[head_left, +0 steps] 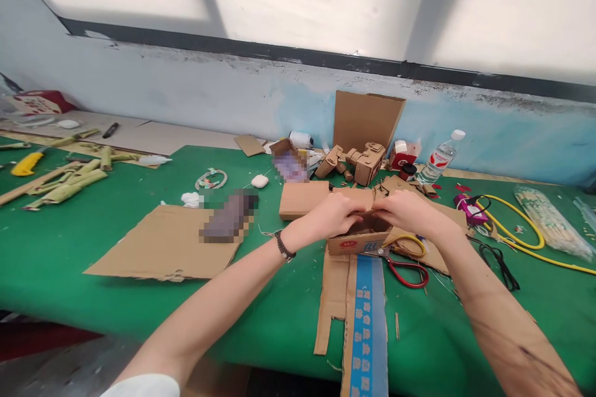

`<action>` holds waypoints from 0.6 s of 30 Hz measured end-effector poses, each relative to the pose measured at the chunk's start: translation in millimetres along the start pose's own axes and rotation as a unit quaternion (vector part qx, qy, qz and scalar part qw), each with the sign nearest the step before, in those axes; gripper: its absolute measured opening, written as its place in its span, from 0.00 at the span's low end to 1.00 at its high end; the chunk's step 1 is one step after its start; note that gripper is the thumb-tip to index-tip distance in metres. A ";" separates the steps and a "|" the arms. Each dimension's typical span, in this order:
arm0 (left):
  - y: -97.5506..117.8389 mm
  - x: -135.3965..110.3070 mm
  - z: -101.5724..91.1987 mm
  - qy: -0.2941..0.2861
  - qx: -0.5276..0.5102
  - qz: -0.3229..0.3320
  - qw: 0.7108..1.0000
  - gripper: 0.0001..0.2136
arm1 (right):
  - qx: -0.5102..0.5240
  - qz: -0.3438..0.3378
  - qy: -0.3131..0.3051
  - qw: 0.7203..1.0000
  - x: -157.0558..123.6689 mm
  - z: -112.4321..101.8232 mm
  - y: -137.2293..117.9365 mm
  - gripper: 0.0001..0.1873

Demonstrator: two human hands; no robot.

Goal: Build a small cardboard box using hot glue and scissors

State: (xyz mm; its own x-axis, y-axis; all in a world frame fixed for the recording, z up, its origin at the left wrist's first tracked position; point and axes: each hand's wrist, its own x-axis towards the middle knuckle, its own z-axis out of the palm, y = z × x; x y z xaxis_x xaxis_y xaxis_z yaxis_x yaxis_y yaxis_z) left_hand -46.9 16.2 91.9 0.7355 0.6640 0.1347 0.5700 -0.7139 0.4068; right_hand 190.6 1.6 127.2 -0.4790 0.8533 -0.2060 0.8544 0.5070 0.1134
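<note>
A small open cardboard box with red and blue print stands on the green table in front of me. My left hand has its fingers closed on the box's upper left edge. On the other side, my right hand pinches the top edge near the far right corner. Much of the box's inside is hidden by the hands. Just right of it lie scissors with red handles. A cardboard strip with blue tape extends from below the box toward me. Behind my left hand is a flat closed cardboard box.
A cardboard sheet lies left, a blurred dark object on it. Cardboard camera models and a water bottle stand at the back. Right are a purple power strip and a yellow cable. Cut stalks lie far left.
</note>
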 end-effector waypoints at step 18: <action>15.0 23.8 4.2 -0.093 0.112 0.004 0.989 0.13 | 0.007 -0.014 -0.011 1.000 1.1 -2.2 -3.1 0.19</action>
State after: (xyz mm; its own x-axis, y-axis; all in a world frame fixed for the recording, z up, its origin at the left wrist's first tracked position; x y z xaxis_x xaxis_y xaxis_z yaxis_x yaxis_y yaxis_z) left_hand -19.3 20.4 97.3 0.7834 0.6202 -0.0400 0.6151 -0.7646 0.1924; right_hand 187.0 1.3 128.8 -0.4978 0.8364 -0.2295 0.8438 0.5282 0.0946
